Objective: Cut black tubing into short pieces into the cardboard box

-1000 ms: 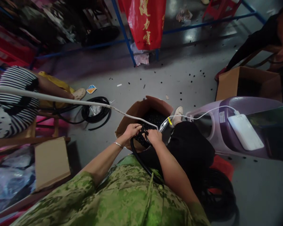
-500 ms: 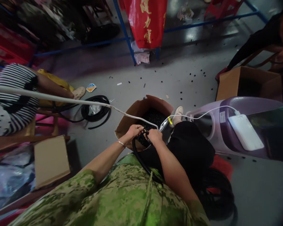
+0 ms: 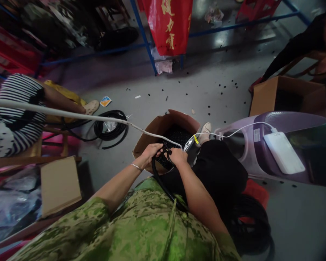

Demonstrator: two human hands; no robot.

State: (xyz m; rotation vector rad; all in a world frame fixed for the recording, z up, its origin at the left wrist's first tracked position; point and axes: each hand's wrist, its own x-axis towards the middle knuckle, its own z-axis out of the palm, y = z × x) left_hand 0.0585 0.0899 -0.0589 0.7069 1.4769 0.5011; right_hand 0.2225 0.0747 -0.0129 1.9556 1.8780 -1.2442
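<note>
Both my hands meet over an open cardboard box [image 3: 152,131] holding small black parts. My left hand [image 3: 150,152] is closed around the end of a black hose [image 3: 163,186] that runs down across my lap. My right hand [image 3: 176,156] pinches the same hose end from the right, with its fingers curled. What sits between the fingertips is too small to make out. A silver bracelet [image 3: 136,167] is on my left wrist. A white cable [image 3: 78,116] crosses just above my hands.
A coil of black hose [image 3: 110,127] lies on the floor to the left, next to a seated person in stripes [image 3: 19,108]. A purple appliance with a white power bank [image 3: 284,152] stands on the right. Another cardboard box [image 3: 285,95] is behind it. More hose [image 3: 254,221] is coiled by my right leg.
My hands stay over the box, fingers shifting slightly on the hose end. The hose loop below my left hand has moved a little.
</note>
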